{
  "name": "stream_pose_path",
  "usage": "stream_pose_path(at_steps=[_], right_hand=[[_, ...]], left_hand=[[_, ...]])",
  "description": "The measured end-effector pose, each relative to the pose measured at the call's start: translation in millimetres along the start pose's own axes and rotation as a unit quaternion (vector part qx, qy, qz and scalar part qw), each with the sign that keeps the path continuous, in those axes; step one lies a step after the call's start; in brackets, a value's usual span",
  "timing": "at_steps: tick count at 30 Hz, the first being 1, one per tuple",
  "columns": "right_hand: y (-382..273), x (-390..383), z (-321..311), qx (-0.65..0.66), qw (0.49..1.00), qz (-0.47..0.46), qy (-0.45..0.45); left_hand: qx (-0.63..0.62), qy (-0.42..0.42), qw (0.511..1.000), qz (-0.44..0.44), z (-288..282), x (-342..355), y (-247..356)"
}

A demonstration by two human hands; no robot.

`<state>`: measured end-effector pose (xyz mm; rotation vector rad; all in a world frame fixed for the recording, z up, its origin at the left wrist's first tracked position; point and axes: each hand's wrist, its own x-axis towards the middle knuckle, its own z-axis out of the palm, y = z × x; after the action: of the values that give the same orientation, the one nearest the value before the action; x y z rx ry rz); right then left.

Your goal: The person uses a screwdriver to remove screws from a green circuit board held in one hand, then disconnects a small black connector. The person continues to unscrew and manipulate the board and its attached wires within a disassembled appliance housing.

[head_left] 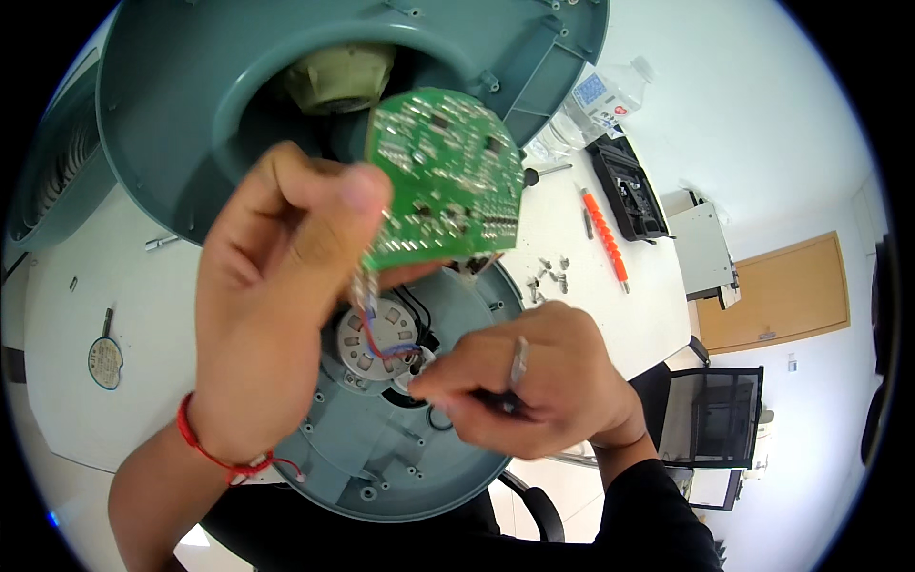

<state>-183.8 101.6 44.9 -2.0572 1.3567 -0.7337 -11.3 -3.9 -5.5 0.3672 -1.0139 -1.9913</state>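
Observation:
My left hand, with a red braided cord on the wrist, grips a green circuit board by its left edge and holds it tilted up. Red and blue wires run down from it to a round silver motor in a grey-green plastic housing. My right hand is closed on a slim metal tool, partly hidden in the fist, with the fingertips near the wires and a small white part beside the motor.
A large grey-green housing lies behind. On the white table are an orange flexible shaft, loose screws, a black tool case, a plastic bottle and a small tag. A chair stands right.

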Motion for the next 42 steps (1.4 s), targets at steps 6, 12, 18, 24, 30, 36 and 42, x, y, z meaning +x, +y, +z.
stream_pose_path(at_steps=[6, 12, 18, 24, 30, 36, 42], right_hand=[[1, -4, -13, 0.228, 0.971, -0.007, 0.064], [23, 4, -10, 0.381, 0.909, -0.088, 0.144], [39, 0, -16, 0.492, 0.857, -0.122, 0.09], [40, 3, -17, 0.458, 0.875, -0.131, 0.083], [28, 9, -11, 0.361, 0.909, -0.092, 0.187], [33, 8, -6, -0.042, 0.956, -0.135, 0.256], [31, 9, -5, -0.16, 0.932, -0.192, 0.262]], left_hand=[[0.037, -0.035, 0.996, 0.078, -2, -6, -5], [0.026, 0.0, 0.998, 0.062, 1, -5, -7], [0.019, -0.004, 0.998, 0.062, -1, -4, -10], [0.033, -0.02, 0.999, 0.033, -6, -2, -9], [0.005, -0.001, 1.0, 0.02, -2, -1, -7], [-0.025, 0.015, 1.0, 0.007, -4, -2, -3], [0.038, 0.003, 0.997, 0.068, -2, -4, -5]])
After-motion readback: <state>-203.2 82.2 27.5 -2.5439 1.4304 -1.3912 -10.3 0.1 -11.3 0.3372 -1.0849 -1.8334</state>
